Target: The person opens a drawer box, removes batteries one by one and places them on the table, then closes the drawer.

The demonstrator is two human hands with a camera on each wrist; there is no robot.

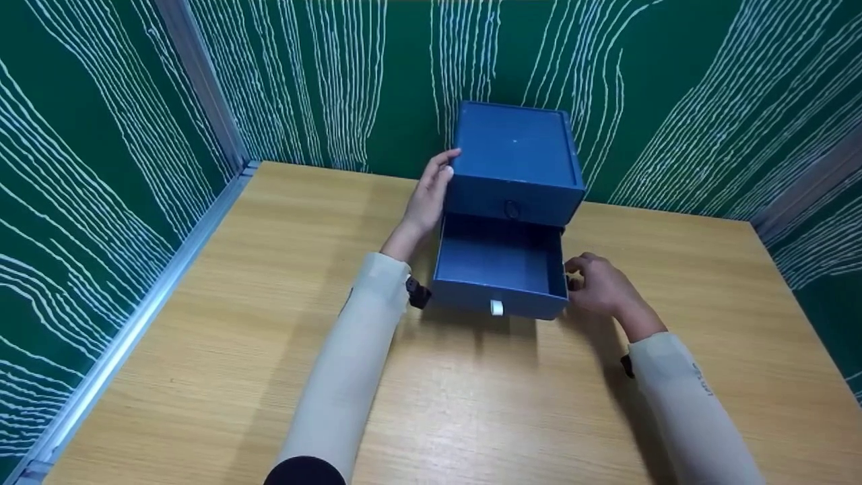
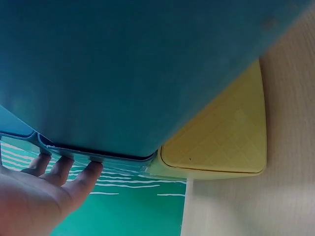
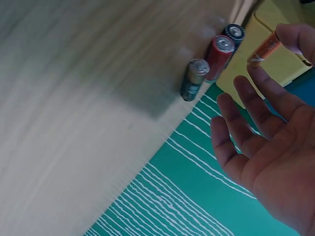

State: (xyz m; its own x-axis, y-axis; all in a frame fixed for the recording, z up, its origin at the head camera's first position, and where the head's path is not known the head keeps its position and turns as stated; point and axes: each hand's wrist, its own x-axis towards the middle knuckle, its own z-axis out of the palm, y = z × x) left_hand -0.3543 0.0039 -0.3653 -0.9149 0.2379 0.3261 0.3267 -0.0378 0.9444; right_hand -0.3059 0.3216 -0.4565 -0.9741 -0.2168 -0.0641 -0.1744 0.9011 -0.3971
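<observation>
In the head view a blue drawer unit [image 1: 515,145] stands against the wall, with its open drawer [image 1: 498,259] pulled out under a closed blue one. My left hand [image 1: 427,199] rests against the unit's left side; the left wrist view shows its fingers [image 2: 78,177] touching the frame's edge. Beside the open drawer's right side is my right hand [image 1: 603,286]. Its thumb and index finger pinch a small orange battery [image 3: 266,47], seen in the right wrist view; the other fingers are spread. Below the blue drawer shows a yellow drawer [image 2: 221,132].
On the table near the unit's right side stand a greenish battery [image 3: 193,81], a red battery [image 3: 219,56] and a black battery [image 3: 234,33], all upright. The wooden table [image 1: 222,323] meets green walls [image 1: 404,87] with white wavy lines. A white tab [image 1: 497,308] sits on the open drawer's front.
</observation>
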